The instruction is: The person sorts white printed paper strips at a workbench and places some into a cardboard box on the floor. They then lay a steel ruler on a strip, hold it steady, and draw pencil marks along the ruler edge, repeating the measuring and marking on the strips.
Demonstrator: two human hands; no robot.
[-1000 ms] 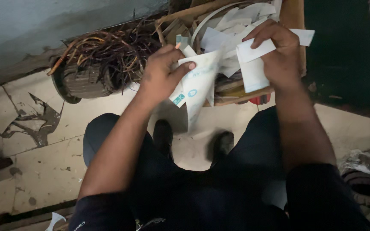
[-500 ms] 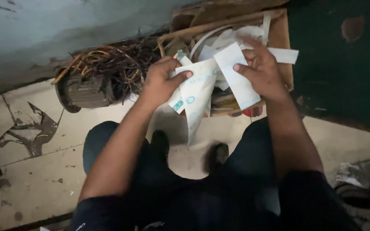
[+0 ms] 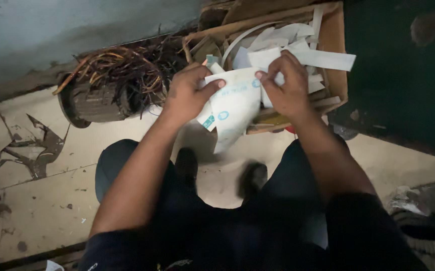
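**Both hands on a white printed sheet, upper centre of the frame**

Your left hand point(image 3: 190, 95) grips the white paper sheet point(image 3: 232, 108) at its left edge, thumb laid across the top and fingers curled behind it. Your right hand point(image 3: 285, 88) pinches the same sheet at its upper right corner, thumb and forefinger closed on the paper. The sheet hangs between your hands, slightly curled, with blue-green printed marks on it, and its lower tip points down toward the floor point(image 3: 41, 200)

Just behind your hands, at the upper right of the frame, sits a cardboard box point(image 3: 334, 45) stuffed with white paper strips point(image 3: 323, 59) and scraps. To its left, in the upper centre-left, a motor winding point(image 3: 107, 95) lies on its side with a tangle of copper-coloured wires spilling out. Your knees and dark shoes point(image 3: 251, 178) fill the lower centre, and the pale floor at the left is cracked and stained
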